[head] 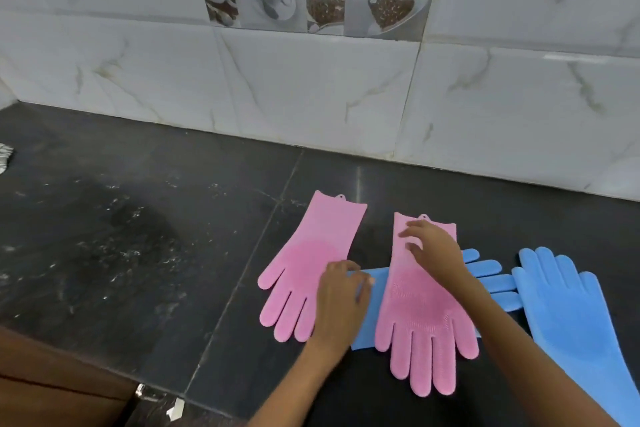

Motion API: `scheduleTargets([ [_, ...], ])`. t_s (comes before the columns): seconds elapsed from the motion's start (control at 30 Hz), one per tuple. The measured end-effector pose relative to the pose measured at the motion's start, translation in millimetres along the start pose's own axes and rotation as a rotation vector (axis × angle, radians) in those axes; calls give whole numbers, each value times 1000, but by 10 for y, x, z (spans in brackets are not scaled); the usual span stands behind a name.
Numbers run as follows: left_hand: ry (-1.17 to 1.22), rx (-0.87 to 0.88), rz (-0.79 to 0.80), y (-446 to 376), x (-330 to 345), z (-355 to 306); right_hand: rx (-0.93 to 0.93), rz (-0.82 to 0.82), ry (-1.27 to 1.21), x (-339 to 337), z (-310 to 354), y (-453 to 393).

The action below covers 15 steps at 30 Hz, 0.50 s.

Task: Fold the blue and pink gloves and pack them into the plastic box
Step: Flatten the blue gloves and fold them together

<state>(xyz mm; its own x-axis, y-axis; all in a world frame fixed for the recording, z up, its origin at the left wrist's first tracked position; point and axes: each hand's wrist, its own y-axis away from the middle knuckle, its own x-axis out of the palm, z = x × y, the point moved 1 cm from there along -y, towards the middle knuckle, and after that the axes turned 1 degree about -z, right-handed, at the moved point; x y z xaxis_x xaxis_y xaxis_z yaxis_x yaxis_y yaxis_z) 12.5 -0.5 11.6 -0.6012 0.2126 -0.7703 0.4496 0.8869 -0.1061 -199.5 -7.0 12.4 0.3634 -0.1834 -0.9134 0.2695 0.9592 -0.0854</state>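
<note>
Two pink gloves (313, 270) (424, 308) with nubbed palms laid flat on the dark stone counter (138, 218), sideways blue glove (491, 279) beneath one, its cuff pinched by left hand (341, 298), right hand (433, 246) spread flat on pink cuff, second blue glove (568, 315) at right edge

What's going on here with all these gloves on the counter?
A person is laying out four silicone gloves on a dark stone counter. The right hand presses on the cuff of the middle pink glove, which lies across a sideways blue glove. The left hand touches that blue glove's cuff end. Another pink glove and another blue glove lie flat, unfolded. No plastic box is in view.
</note>
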Motion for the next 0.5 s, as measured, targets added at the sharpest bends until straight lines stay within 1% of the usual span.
scheduleTargets([
  [0.07, -53, 72, -28, 137, 182, -103, 38, 30, 44, -60, -268, 122],
  [0.1, -68, 78, -24, 105, 273, -185, 24, 55, 77, -79, -339, 154],
  [0.23, -191, -7, 53, 124, 486, -266, -178, 117, 180, -14, -313, 148],
  [0.4, -211, -54, -64, 153, 483, -273, -348, 232, 261, 92, -114, -23],
  [0.5, -220, -73, -90, 162, 484, -315, -360, 226, 253, 85, -92, -101],
])
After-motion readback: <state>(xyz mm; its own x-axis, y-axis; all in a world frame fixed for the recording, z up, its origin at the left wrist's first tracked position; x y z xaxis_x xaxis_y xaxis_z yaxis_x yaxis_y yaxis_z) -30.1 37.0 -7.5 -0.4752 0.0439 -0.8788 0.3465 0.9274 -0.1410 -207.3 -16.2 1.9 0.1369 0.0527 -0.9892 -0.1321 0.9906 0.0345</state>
